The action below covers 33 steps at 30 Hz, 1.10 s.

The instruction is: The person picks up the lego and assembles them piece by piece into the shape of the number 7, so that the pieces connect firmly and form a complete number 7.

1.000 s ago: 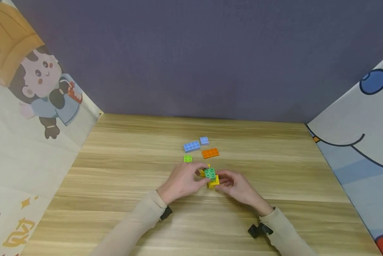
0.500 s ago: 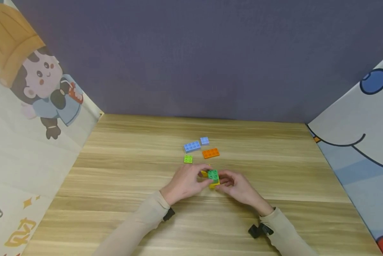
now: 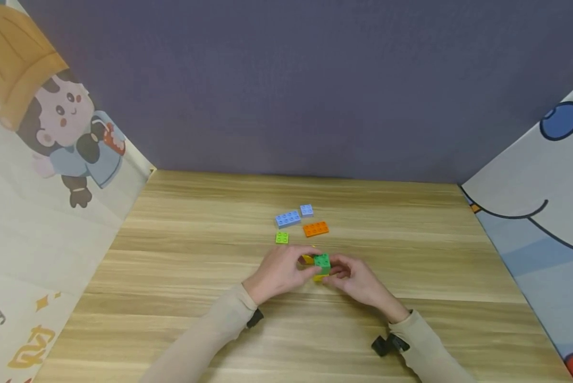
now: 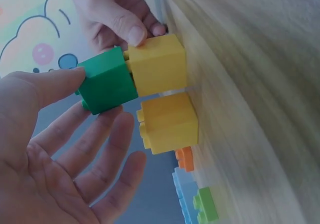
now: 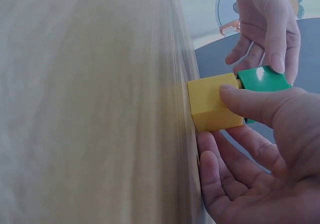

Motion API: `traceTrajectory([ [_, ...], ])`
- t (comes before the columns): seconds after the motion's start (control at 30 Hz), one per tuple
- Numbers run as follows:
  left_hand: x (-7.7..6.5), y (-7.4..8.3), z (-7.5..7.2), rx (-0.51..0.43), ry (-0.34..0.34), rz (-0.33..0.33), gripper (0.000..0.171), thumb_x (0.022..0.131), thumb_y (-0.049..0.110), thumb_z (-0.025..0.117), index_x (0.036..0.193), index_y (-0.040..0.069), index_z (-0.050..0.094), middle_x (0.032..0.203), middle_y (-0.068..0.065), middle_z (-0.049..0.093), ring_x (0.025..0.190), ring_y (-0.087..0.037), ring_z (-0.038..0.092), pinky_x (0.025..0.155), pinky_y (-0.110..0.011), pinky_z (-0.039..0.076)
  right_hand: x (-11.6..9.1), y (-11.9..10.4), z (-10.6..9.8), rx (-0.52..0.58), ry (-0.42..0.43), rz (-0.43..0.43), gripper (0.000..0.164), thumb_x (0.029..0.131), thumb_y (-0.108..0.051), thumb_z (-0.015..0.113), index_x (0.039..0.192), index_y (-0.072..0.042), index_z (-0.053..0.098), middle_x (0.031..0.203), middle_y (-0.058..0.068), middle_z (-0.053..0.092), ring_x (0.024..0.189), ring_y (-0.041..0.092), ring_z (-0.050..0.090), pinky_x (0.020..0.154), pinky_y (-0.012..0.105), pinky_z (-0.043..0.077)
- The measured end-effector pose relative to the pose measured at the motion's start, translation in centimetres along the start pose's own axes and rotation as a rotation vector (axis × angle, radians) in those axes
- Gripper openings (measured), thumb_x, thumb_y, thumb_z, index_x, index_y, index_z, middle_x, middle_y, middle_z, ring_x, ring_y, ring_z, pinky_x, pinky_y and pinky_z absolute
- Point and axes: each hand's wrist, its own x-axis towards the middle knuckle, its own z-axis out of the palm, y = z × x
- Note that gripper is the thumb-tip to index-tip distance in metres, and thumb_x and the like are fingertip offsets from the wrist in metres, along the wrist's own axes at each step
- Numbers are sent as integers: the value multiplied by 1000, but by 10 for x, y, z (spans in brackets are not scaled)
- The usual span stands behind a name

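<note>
My left hand [image 3: 283,272] pinches a green building brick [image 3: 322,264] between thumb and fingers. The green brick is over a yellow brick [image 4: 159,66] that stands on the table; in the left wrist view it is slightly tilted, and yellow studs show in a narrow gap between the two. My right hand [image 3: 357,281] holds this yellow brick, its thumb on one side as the right wrist view shows. Close beside it stands a second yellow brick [image 4: 171,124], mostly hidden behind my left hand in the head view.
Beyond my hands on the wooden table [image 3: 195,239] lie an orange brick [image 3: 316,229], a long blue brick [image 3: 287,219], a small blue brick [image 3: 306,210] and a lime green brick [image 3: 282,238]. A dark panel [image 3: 305,96] rises at the back, with printed panels at both sides.
My left hand has moved a little to the right with the green brick, which now covers more of the yellow brick's top. My right hand has hardly moved.
</note>
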Motion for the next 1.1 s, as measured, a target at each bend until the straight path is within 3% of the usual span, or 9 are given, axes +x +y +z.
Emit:
traceTrajectory([
  [0.23,2,5,1,43,-16,17,35,97,34,81,129,21,78,117,0,81,76,-2,63,60,-17,47,-1,1,0,0,4,11,32,95,-17,81,125,-8,72,118,8,76,102,16,71,85,24,60],
  [0.53,1,6,11,78,31,77,34,98,29,78,129,17,77,96,3,78,61,0,46,52,-17,38,-3,1,-1,5,-5,-9,35,96,-19,81,126,-5,72,119,10,75,102,19,70,84,24,60],
  [0.77,-1,7,6,87,30,48,34,98,31,79,128,17,77,79,5,68,51,-2,37,46,-20,30,0,2,1,-3,-8,-9,36,96,-21,81,127,-4,72,118,10,76,102,18,71,85,23,60],
  [0.93,0,2,6,38,36,37,32,97,33,79,127,20,79,77,4,70,53,-2,42,48,-20,34,1,2,1,-16,-12,-10,37,96,-21,81,127,-5,72,118,9,76,101,17,71,84,24,60],
  [1.1,3,-5,6,-49,13,14,33,95,34,82,127,24,79,97,3,81,66,4,59,55,-19,47,1,0,-2,-22,-35,13,40,96,-21,81,131,-6,70,120,8,75,104,18,72,87,23,60],
])
